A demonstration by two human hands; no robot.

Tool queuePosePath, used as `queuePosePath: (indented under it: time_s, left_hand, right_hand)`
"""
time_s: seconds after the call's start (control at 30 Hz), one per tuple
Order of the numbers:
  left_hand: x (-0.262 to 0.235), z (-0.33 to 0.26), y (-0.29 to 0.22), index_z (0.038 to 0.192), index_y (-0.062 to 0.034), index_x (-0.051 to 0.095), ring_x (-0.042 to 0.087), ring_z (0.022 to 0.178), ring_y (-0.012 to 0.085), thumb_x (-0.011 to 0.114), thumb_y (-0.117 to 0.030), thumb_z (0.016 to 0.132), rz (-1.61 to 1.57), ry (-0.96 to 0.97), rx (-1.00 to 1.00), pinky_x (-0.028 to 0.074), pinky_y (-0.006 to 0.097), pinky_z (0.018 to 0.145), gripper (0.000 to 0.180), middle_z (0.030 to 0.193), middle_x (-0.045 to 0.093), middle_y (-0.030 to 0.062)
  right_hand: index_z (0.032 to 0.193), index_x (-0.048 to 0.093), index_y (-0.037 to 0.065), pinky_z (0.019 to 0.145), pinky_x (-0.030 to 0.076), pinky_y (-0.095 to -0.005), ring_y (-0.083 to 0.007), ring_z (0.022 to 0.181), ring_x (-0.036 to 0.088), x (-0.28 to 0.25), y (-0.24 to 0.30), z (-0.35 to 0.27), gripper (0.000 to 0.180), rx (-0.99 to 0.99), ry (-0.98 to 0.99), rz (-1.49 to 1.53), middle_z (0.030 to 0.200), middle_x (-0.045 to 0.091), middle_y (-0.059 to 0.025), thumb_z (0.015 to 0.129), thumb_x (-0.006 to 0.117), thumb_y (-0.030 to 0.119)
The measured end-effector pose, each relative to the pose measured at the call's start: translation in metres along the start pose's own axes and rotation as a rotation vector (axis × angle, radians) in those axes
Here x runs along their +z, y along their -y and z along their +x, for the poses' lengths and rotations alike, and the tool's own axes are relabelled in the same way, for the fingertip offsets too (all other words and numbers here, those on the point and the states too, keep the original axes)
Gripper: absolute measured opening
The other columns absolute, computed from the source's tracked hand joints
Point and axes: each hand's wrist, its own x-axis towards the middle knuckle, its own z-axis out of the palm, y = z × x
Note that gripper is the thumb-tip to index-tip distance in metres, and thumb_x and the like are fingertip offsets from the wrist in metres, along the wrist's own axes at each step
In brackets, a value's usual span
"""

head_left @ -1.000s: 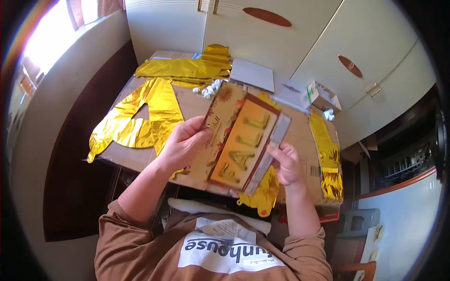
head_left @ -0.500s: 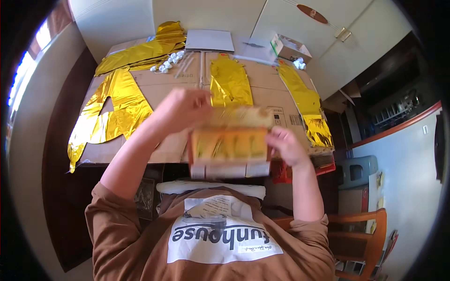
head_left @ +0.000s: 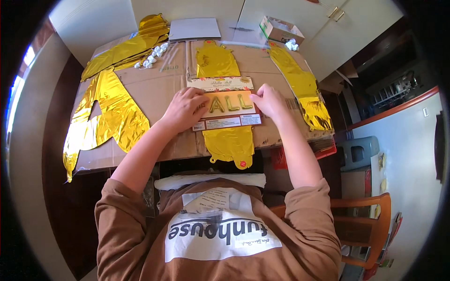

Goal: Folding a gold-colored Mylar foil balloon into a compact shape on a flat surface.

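Observation:
A flat balloon package (head_left: 229, 119) with an orange front, gold letter shapes and white label panels lies over a gold foil balloon (head_left: 229, 143). Its pale header strip (head_left: 220, 84) shows along the far side. My left hand (head_left: 187, 107) has its fingers curled on the left part of the package, covering some of the lettering. On the opposite edge, my right hand (head_left: 268, 99) pinches the package between thumb and fingers. The foil balloon sticks out beyond the package on the far and near sides, its near end reaching past the table edge.
Cardboard (head_left: 171, 84) covers the table. A large gold A-shaped foil balloon (head_left: 126, 114) lies left, another gold balloon (head_left: 300, 86) right. Far back are stacked gold foil (head_left: 119, 56), white crumpled bits (head_left: 150, 61), a white board (head_left: 194, 29) and an open box (head_left: 281, 30). A wooden chair (head_left: 382, 225) stands right.
The package has come down from above the near table edge and moved away from me onto the foil balloon. Both hands moved with it, and the blur is gone.

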Motion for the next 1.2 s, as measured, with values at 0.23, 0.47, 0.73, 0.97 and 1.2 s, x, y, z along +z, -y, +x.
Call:
queuePosePath:
  time_s: [0.23, 0.47, 0.73, 0.97, 1.2]
  left_hand:
    - [0.005, -0.003, 0.002, 0.111, -0.0086, 0.072, 0.058, 0.115, 0.0329, 0.069, -0.021, 0.089, -0.014, -0.058, 0.008, 0.045, 0.044, 0.100, 0.026, 0.118, 0.064, 0.0097]
    - [0.004, -0.003, 0.001, 0.113, -0.0068, 0.072, 0.057, 0.115, 0.0337, 0.069, -0.017, 0.089, -0.022, -0.032, -0.007, 0.045, 0.045, 0.102, 0.027, 0.118, 0.064, 0.0117]
    - [-0.006, -0.015, -0.042, 0.114, -0.0075, 0.069, 0.056, 0.115, 0.0372, 0.074, -0.017, 0.082, 0.009, 0.016, 0.169, 0.045, 0.046, 0.103, 0.033, 0.117, 0.061, 0.0135]
    - [0.002, -0.012, -0.047, 0.122, -0.0057, 0.067, 0.054, 0.119, 0.0381, 0.074, -0.021, 0.081, -0.157, 0.173, 0.168, 0.043, 0.047, 0.106, 0.044, 0.123, 0.058, 0.0156]
    - [0.003, -0.009, -0.045, 0.121, -0.0058, 0.067, 0.053, 0.120, 0.0374, 0.074, -0.020, 0.081, -0.118, 0.153, 0.169, 0.042, 0.047, 0.107, 0.042, 0.123, 0.058, 0.0155]
  right_hand:
    - [0.083, 0.067, -0.002, 0.060, 0.054, -0.0404, -0.0285, 0.063, 0.069, -0.012, 0.015, -0.154, 0.046, 0.259, 0.097, 0.348, 0.073, 0.071, -0.0137, 0.095, 0.069, 0.043]
    - [0.100, 0.072, -0.001, 0.072, 0.051, -0.0243, -0.0082, 0.082, 0.064, 0.060, 0.026, -0.178, 0.025, 0.596, 0.196, 1.567, 0.093, 0.071, -0.0036, 0.093, 0.073, 0.022]
    - [0.107, 0.073, 0.000, 0.081, 0.054, -0.0283, -0.0132, 0.090, 0.069, 0.060, -0.004, -0.238, 0.019, 0.520, 0.147, 1.550, 0.100, 0.074, -0.0057, 0.093, 0.068, 0.012]
    - [0.133, 0.054, -0.004, 0.099, 0.050, -0.0370, -0.0212, 0.116, 0.061, 0.062, -0.037, -0.224, 0.045, 0.400, 0.203, 1.757, 0.128, 0.064, -0.0138, 0.097, 0.063, 0.021]
    - [0.124, 0.063, -0.004, 0.096, 0.053, -0.0363, -0.0203, 0.108, 0.068, 0.047, -0.029, -0.180, 0.034, 0.527, 0.325, 1.744, 0.120, 0.069, -0.0123, 0.100, 0.061, 0.019]
